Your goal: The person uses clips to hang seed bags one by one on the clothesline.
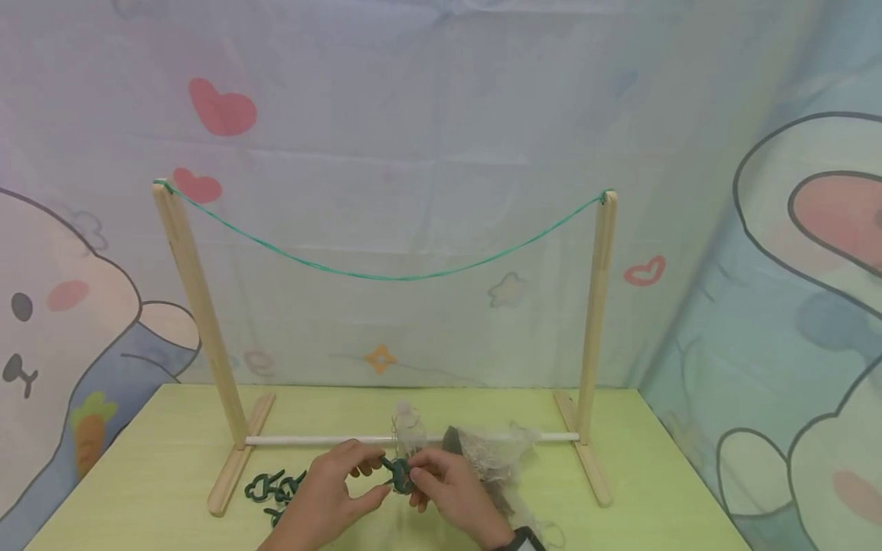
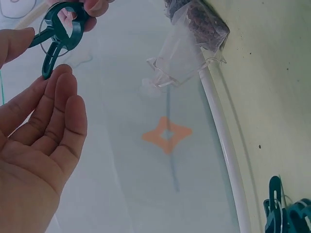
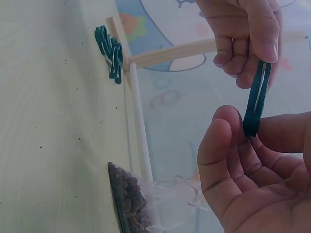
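Both hands hold one dark green plastic spring clip [image 1: 400, 476] above the table's front middle. My left hand [image 1: 334, 482] pinches its two handles, thumb on one and fingertips on the other, as the left wrist view shows; a thin wire ring circles the clip [image 2: 50, 60]. At the clip's other end, my right hand [image 1: 451, 486] pinches the rounded part between thumb and fingers. The right wrist view shows the clip [image 3: 256, 102] edge-on. More green clips [image 3: 112, 56] lie in a small pile left of the left hand.
A wooden stand with a left post [image 1: 207, 314], a right post [image 1: 596, 314] and a white crossbar [image 1: 317, 440] rises behind the hands. A green cord [image 1: 393, 278] sags between the post tops. Clear bags of dark dried bits [image 3: 131, 199] lie by the crossbar.
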A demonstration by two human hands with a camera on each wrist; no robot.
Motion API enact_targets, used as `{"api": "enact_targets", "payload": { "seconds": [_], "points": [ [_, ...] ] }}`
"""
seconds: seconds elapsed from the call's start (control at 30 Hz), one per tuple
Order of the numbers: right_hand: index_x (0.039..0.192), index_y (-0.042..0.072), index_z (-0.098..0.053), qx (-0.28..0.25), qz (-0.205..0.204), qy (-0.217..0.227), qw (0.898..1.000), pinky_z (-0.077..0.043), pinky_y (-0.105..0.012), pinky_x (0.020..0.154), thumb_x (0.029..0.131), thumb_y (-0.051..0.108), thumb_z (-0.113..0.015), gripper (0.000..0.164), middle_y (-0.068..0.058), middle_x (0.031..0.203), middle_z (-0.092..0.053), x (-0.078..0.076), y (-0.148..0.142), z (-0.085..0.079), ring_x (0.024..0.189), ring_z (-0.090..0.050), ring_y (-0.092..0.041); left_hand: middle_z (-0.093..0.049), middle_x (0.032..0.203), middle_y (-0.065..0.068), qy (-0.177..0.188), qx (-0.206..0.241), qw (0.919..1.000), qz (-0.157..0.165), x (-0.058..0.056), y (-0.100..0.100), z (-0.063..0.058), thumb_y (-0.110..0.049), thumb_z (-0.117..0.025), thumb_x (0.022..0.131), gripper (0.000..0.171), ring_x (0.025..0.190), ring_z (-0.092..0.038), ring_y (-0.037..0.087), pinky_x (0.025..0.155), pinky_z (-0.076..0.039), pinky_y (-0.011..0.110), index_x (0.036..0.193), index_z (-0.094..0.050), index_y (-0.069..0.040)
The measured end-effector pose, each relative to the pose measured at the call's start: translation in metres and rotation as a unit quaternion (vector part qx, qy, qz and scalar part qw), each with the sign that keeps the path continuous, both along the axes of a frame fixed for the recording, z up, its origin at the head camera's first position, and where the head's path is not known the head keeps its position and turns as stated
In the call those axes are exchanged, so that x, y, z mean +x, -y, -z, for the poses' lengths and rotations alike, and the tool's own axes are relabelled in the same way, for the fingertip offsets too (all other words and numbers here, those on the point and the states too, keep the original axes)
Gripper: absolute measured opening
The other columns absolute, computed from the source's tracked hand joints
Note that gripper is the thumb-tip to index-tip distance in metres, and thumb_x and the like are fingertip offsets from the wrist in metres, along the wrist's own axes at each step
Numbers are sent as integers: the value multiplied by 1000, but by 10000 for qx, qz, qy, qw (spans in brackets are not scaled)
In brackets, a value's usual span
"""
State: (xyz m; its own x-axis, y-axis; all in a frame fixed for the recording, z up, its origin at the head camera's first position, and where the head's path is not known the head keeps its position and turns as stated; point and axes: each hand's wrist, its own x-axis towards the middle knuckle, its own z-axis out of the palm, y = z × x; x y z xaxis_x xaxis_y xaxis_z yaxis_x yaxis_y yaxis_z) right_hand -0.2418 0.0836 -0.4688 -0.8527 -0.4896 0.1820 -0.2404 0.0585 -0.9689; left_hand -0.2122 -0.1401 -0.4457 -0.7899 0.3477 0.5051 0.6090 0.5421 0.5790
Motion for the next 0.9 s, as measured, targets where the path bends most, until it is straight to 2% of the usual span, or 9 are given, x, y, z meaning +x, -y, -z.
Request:
{"api": "enact_targets", "payload": {
  "seconds": [0.17,0.3,0.43,0.57,0.67,0.77,0.83,0.9],
  "points": [
    [115,-8,-67,22,-35,51,10000,-56,-24,64,107,9,-57,21,-17,99,-71,0,1,0,71,-66,-8,-66,96,-6,-269,-20,9996,12,0,0,0,-16,-83,90,23,81,-59,2,68,-54,24,111,-74,-13],
    [115,-8,-67,171,-31,-66,9998,-57,-25,63,107,10,-58,23,-20,95,-72,-1,0,1,69,-67,-12,-69,91,-5,-639,111,9979,19,0,1,2,-12,-82,90,14,77,-62,2,62,-52,22,101,-74,-16],
    [114,-7,-69,382,58,-302,9988,-58,-28,64,107,14,-58,25,-25,96,-71,-3,-2,3,71,-68,-15,-70,85,-8,-1011,358,9942,-60,0,2,2,-6,-83,86,15,72,-63,0,57,-51,21,91,-75,-17],
    [113,-3,-70,740,620,-865,9916,-57,-27,67,106,18,-61,24,-19,102,-72,-11,-6,6,78,-68,-16,-71,81,-10,-1206,543,9907,-310,0,3,-1,-2,-84,81,16,69,-62,0,57,-52,19,84,-77,-15],
    [112,0,-70,980,1307,-1364,9771,-56,-26,74,102,16,-66,20,-12,105,-73,-21,-10,10,87,-68,-16,-72,80,-9,-1259,621,9886,-537,1,4,-3,0,-86,78,16,68,-64,2,58,-53,20,81,-77,-13],
    [114,0,-71,1168,1805,-1631,9629,-55,-26,79,99,13,-70,21,-11,108,-73,-33,-11,15,91,-67,-16,-71,77,-8,-1376,687,9854,-726,2,5,-4,2,-87,74,18,66,-64,2,57,-53,19,78,-77,-13],
    [119,-2,-70,1313,1928,-1685,9577,-55,-26,76,98,13,-70,26,-14,114,-72,-41,-10,16,89,-68,-16,-70,75,-9,-1471,715,9829,-848,1,6,-3,4,-88,71,21,64,-62,1,56,-51,18,77,-76,-13],
    [126,-4,-67,1423,1897,-1614,9580,-54,-24,70,97,14,-70,34,-20,119,-70,-47,-7,16,83,-68,-17,-70,73,-9,-1521,738,9807,-985,1,7,-2,6,-89,68,25,63,-61,0,55,-50,17,75,-75,-14]
  ]
}}
